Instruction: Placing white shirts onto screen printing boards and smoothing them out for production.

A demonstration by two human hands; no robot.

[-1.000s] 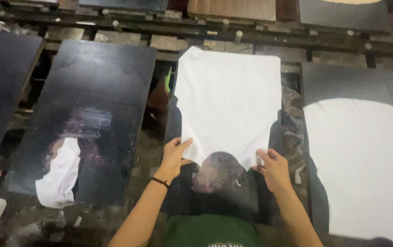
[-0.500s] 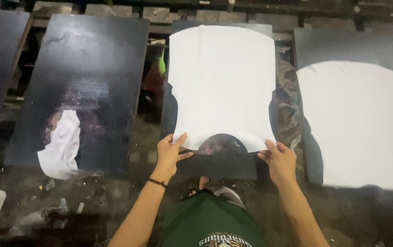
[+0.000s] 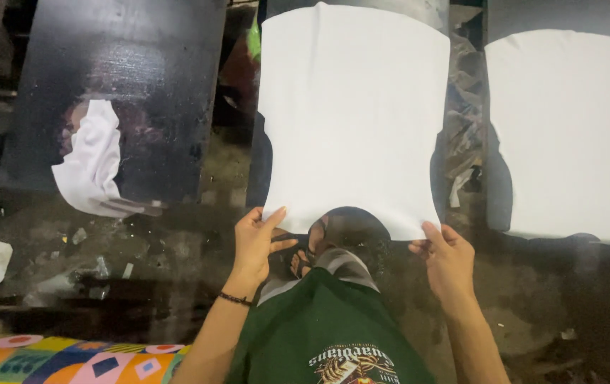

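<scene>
At the near edge of the white shirt [image 3: 354,114], each lower corner is pinched in a narrow grip by the left hand [image 3: 256,242] and right hand [image 3: 447,259].

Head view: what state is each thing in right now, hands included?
White shirt: spread flat on the middle board, near edge held at both corners.
Left hand: pinching the shirt's near left corner.
Right hand: gripping the near right corner.
Left board: mostly bare, crumpled white cloth on it.
Right shirt: laid flat, untouched.
</scene>
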